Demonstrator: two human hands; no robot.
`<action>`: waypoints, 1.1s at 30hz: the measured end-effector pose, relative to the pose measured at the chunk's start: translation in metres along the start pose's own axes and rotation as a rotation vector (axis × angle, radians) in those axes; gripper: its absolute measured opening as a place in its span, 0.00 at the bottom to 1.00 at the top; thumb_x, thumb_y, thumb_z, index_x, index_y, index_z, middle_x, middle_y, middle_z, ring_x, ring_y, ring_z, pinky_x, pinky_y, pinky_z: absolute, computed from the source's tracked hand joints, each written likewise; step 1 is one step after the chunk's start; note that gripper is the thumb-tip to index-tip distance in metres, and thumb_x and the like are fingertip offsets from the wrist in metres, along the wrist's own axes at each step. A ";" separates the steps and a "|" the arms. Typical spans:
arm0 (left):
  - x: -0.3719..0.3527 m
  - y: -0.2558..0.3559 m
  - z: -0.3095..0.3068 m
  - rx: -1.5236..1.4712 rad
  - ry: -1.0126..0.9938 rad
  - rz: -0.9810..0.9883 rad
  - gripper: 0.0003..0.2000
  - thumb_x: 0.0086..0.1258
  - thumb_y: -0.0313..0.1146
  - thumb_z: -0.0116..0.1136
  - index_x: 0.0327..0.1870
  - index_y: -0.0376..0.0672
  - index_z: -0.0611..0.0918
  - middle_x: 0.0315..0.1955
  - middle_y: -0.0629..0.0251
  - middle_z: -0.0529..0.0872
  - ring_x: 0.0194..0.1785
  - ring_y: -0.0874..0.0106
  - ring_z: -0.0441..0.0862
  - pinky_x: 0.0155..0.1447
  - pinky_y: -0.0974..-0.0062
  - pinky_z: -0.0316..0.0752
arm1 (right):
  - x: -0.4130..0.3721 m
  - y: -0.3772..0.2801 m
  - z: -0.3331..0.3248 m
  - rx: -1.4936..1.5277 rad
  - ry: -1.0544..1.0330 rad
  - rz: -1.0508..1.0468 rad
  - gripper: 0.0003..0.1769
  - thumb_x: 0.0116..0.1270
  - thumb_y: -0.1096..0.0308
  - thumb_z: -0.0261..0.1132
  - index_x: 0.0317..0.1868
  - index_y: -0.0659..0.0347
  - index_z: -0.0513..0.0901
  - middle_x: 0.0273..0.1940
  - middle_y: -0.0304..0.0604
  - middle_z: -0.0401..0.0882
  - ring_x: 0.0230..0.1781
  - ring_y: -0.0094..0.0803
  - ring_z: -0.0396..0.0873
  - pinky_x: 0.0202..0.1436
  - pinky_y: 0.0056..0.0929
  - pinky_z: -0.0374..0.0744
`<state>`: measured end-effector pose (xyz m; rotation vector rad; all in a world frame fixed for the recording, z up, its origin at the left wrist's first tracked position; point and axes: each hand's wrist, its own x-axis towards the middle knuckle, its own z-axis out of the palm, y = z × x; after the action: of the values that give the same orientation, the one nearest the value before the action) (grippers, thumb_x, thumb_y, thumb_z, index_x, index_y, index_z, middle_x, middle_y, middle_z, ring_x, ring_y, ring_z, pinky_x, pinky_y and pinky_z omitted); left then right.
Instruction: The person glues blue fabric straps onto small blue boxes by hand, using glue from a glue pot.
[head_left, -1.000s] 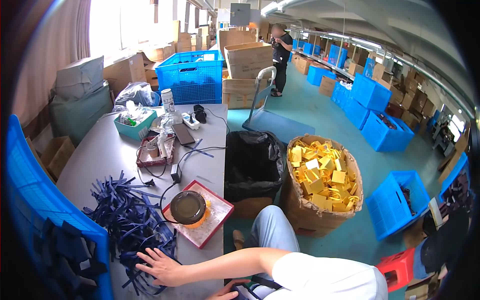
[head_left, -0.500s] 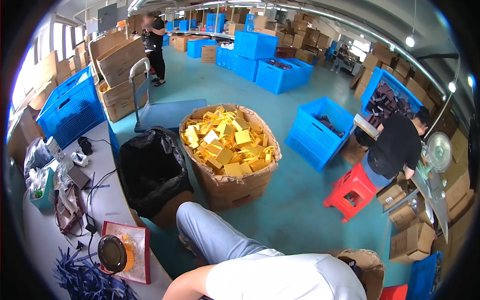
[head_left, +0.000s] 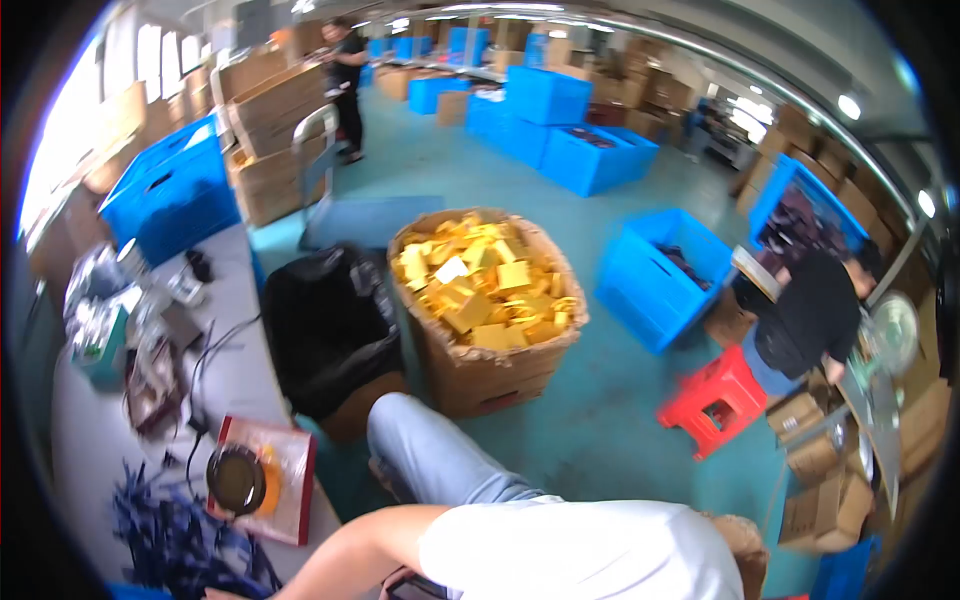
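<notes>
At btm edge, R hand nr navy strips, part cropped; can't tell grip.

Navy strips, blurred, perhaps ribbon | on table | yellow pieces fill carton

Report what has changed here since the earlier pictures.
The view swung right, then slightly back left. The right hand, first spread on the dark blue ribbons, now barely shows at the bottom edge; whether it holds anything is unclear. The person in black at the red plastic stool shows far more now. Unmoved: the round dark-topped object on its red-edged tray, and the brown cardboard carton of yellow pieces.
</notes>
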<state>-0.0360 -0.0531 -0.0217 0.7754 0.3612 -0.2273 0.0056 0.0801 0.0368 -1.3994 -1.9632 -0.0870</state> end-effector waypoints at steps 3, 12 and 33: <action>0.002 0.009 0.004 0.172 -0.108 -0.002 0.26 0.60 0.33 0.55 0.62 0.38 0.69 0.55 0.62 0.76 0.55 0.66 0.75 0.59 0.67 0.70 | 0.014 -0.010 -0.016 -0.205 0.080 0.165 0.05 0.51 0.66 0.58 0.25 0.56 0.79 0.31 0.44 0.76 0.38 0.35 0.74 0.44 0.33 0.71; -0.004 0.007 0.003 0.241 -0.404 0.147 0.24 0.67 0.27 0.50 0.65 0.47 0.65 0.56 0.67 0.70 0.56 0.77 0.67 0.62 0.76 0.62 | 0.027 -0.003 -0.058 0.675 0.035 0.283 0.07 0.50 0.68 0.67 0.30 0.59 0.84 0.51 0.60 0.71 0.58 0.52 0.66 0.60 0.42 0.65; -0.005 0.002 -0.005 0.331 -0.408 0.392 0.25 0.67 0.42 0.57 0.63 0.45 0.67 0.51 0.66 0.72 0.52 0.77 0.69 0.58 0.77 0.63 | -0.060 -0.031 -0.001 0.091 -0.443 -0.393 0.13 0.47 0.62 0.70 0.31 0.58 0.80 0.30 0.36 0.73 0.33 0.31 0.73 0.39 0.30 0.69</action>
<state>-0.0408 -0.0478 -0.0221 1.0819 -0.2231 -0.0711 -0.0110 0.0188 0.0130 -1.0156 -2.5560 0.1435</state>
